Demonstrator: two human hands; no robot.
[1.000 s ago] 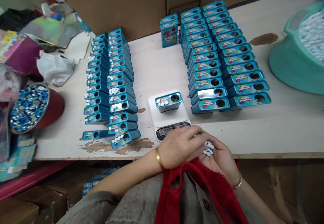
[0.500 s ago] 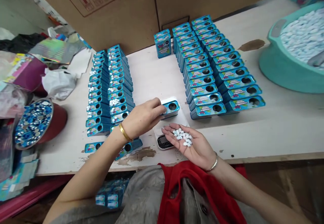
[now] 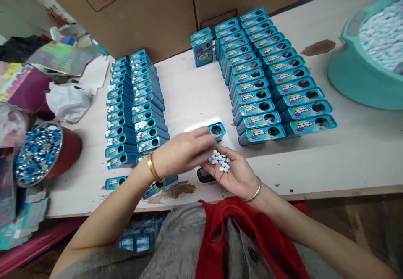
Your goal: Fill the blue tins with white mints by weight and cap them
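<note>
My right hand (image 3: 241, 180) is turned palm up and cupped, with a small heap of white candies (image 3: 222, 160) lying in it. Over the edge of that palm reaches my left hand (image 3: 189, 149), its fingers bent together at the candies; what the fingertips hold is hidden. Just beyond both hands a blue candy tin (image 3: 220, 130) with a round opening in its lid stands on a white scale (image 3: 231, 144). The scale's dark display is partly covered by my hands.
Two rows of blue tins (image 3: 262, 134) stand at right, and more tins (image 3: 147, 134), many topped with candies, at left. A teal tub (image 3: 355, 79) of candies is far right. A red bucket (image 3: 71, 148) holds blue and silver pieces. Cardboard boxes (image 3: 151, 22) line the back.
My left hand has moved from the tin on the scale down to the candies in my right palm. The right hand has shifted slightly left and up.
</note>
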